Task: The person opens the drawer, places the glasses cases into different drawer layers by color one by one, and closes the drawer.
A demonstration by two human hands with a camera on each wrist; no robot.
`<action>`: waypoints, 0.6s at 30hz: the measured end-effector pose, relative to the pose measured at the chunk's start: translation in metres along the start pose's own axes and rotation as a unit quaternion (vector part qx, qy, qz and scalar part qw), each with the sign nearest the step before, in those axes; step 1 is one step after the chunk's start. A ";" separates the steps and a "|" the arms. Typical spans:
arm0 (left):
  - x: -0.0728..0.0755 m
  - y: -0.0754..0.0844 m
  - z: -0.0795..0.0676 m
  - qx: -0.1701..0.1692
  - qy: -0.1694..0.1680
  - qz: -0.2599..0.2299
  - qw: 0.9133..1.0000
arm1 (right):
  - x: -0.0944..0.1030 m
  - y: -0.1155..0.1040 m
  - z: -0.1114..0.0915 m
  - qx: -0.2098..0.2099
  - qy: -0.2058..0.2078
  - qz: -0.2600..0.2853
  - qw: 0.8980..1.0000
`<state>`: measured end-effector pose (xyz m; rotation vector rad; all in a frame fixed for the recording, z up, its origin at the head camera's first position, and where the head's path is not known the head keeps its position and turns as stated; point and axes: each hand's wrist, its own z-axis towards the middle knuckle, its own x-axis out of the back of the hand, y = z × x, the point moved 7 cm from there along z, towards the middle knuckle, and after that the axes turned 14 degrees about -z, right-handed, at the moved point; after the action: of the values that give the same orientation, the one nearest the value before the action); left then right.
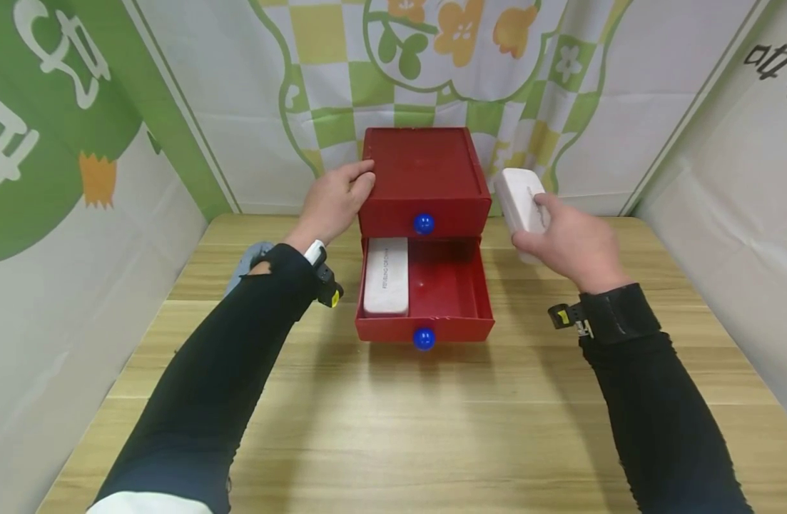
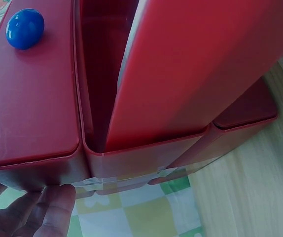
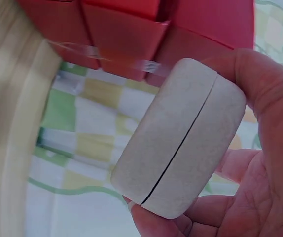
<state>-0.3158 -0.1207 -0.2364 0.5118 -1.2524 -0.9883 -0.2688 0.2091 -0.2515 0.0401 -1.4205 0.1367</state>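
A red drawer cabinet (image 1: pixel 425 164) with blue knobs stands at the back of the table. Its middle drawer (image 1: pixel 444 285) is pulled out, and a white oblong case (image 1: pixel 387 278) with small lettering lies along the left side inside. My left hand (image 1: pixel 335 203) touches the cabinet's upper left side with its fingers; the left wrist view shows those fingers (image 2: pixel 57 210) against the top section's side wall. To the right of the cabinet, my right hand (image 1: pixel 576 239) grips a second white case (image 3: pixel 181 138) above the table, between thumb and fingers. A dark seam runs along that case's end.
The wooden table (image 1: pixel 393 428) reaches toward me in front of the drawer. Behind the cabinet hangs a green, yellow and white checked cloth (image 1: pixel 329 78). Fabric walls stand on both sides. Something grey-blue (image 1: pixel 248 260) shows partly behind my left wrist.
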 end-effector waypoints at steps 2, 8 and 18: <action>0.000 0.000 0.000 -0.001 0.000 0.001 1.000 | 0.006 -0.001 -0.001 -0.002 0.008 -0.002 1.000; 0.000 0.001 0.000 0.000 0.000 0.002 1.000 | 0.023 -0.005 -0.005 -0.004 0.032 -0.006 0.999; 0.001 0.002 -0.002 0.000 -0.001 -0.002 1.000 | 0.044 -0.010 -0.012 -0.009 0.040 0.003 0.999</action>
<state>-0.3138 -0.1210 -0.2352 0.5137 -1.2533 -0.9910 -0.2497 0.2037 -0.2098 0.0154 -1.3413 0.1293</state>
